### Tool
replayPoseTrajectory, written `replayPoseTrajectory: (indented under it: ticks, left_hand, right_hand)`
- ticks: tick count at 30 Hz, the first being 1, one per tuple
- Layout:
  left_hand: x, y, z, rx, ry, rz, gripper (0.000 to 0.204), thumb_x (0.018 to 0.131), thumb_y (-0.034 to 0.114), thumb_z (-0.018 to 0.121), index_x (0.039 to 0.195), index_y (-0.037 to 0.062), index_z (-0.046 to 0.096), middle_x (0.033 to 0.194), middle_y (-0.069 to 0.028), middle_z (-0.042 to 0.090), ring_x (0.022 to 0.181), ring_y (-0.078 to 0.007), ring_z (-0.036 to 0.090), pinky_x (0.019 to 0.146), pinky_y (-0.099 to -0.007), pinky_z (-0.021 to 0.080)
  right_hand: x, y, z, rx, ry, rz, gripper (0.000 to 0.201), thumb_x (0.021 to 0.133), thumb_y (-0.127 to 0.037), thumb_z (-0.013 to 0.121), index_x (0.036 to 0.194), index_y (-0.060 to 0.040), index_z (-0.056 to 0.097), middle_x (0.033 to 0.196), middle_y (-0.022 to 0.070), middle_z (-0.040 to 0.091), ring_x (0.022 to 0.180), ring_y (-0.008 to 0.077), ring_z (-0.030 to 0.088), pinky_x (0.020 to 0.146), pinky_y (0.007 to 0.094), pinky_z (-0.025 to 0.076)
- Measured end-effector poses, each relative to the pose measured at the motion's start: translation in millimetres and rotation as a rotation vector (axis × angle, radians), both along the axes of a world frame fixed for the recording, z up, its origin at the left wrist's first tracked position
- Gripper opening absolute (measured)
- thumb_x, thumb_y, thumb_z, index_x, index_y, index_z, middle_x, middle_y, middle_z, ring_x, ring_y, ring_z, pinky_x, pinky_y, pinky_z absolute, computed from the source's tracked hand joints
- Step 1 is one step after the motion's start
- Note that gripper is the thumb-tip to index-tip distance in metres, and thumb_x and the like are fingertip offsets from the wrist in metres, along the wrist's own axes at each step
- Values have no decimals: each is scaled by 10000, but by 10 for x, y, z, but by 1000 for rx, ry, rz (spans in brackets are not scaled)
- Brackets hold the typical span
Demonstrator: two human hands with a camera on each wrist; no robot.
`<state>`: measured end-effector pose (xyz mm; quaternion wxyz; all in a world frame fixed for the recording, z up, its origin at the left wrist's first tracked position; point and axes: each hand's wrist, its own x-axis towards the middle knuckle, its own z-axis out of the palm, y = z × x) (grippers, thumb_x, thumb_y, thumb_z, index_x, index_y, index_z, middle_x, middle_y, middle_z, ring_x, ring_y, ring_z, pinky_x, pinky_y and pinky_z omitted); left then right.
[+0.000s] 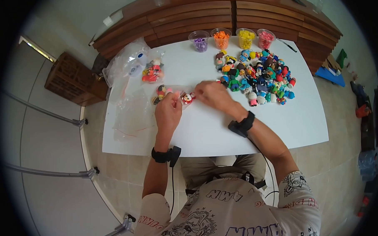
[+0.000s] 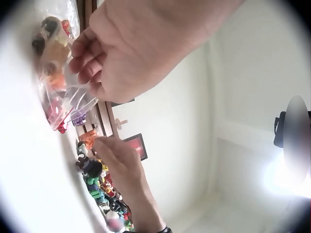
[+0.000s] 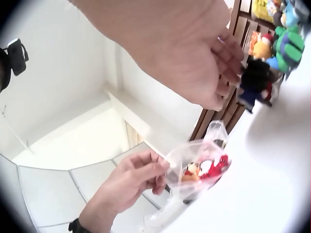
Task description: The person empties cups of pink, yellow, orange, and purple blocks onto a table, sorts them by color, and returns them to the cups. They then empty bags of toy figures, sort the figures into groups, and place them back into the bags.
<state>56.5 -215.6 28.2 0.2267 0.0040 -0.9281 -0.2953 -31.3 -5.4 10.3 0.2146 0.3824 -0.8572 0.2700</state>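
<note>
The left hand pinches the edge of a small clear plastic bag between thumb and curled fingertips; in the left wrist view the film runs out from under those fingers toward the white table. Inside the bag, just beyond the fingertips, sits a little red and white figure, with what looks like an orange one beside it. The right hand hovers close over the bag's other side, fingers loosely curled and bunched together; whether they actually grip the film I cannot tell.

The bag is thin, soft and slick, so it should crumple and slip unless pinched right at the rim, and the figures look light and rubbery, unlikely to break. A 2-sided pinch at the mouth seems the sound hold.

Past the right hand's knuckles lies a heap of small coloured figures, and further out stand 4 clear cups of purple, orange, yellow and pink bits. Beyond the left hand lie more filled bags and flat empty ones.

The person's white shirt carries printed letters and cartoon drawings, seen upside down; only fragments such as "AMN" can be made out.
</note>
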Motion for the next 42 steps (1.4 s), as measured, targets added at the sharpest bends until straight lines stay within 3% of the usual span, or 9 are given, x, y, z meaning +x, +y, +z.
replayPoseTrajectory:
  ticks: [3,8,12,18,20,23,28,34,42]
  left_hand:
    - [-15,0,-21,50,-7,-11,127,884,109,738,904,39,634,748,-143,673,684,-356,677,616,-462,515]
    - [94,-2,0,44,-33,19,129,883,106,737,904,37,631,753,-140,666,713,-342,681,640,-454,519]
    - [134,-7,-19,51,-24,4,133,882,104,741,890,39,626,775,-129,668,725,-327,679,658,-442,524]
    - [88,63,-29,47,-75,-14,146,883,104,744,866,46,611,762,-110,663,723,-316,675,663,-430,529]
    - [92,64,-49,48,-83,-6,157,883,103,744,855,46,601,754,-105,662,730,-312,676,665,-427,530]
    - [76,63,-69,1,-77,11,132,880,115,757,960,58,669,786,-88,660,744,-290,672,670,-418,532]
    - [65,13,-129,-79,-56,10,435,873,143,782,1297,107,696,861,-65,642,738,-254,655,678,-408,536]
    - [10,101,-106,-90,-66,31,155,892,116,738,1008,65,648,853,-93,654,757,-311,662,678,-444,527]
    - [-47,89,-138,-112,79,46,90,924,87,703,974,49,639,794,-129,704,691,-311,695,645,-424,531]
  right_hand:
    - [148,-321,-108,-9,-179,86,224,862,-243,771,953,-46,718,967,166,703,921,371,707,783,486,566]
    - [147,-388,-113,75,-276,-43,299,871,-336,776,915,-43,739,912,154,729,887,353,716,794,466,571]
    - [166,16,127,174,-331,-40,379,878,-432,762,828,-57,759,824,177,728,845,369,725,750,467,584]
    - [-164,946,485,67,-321,-347,334,886,-413,767,850,-82,792,800,147,749,750,350,736,683,463,587]
    - [-282,1182,388,164,-20,-501,252,875,-314,792,930,-69,773,853,146,749,762,350,732,686,466,584]
    - [-229,1330,420,78,-82,-536,252,860,-230,801,1022,-46,742,967,164,739,835,360,728,720,464,580]
    - [-229,1843,441,97,-113,-621,337,880,-252,793,1129,-37,718,1130,190,693,1019,381,695,866,468,567]
    - [-224,1902,234,229,-94,-592,510,817,-332,862,1227,-85,685,1193,159,644,1186,350,626,933,458,553]
    - [-298,1924,331,184,-2,-558,273,871,-226,756,1084,-58,731,1016,150,698,1003,349,699,836,445,577]
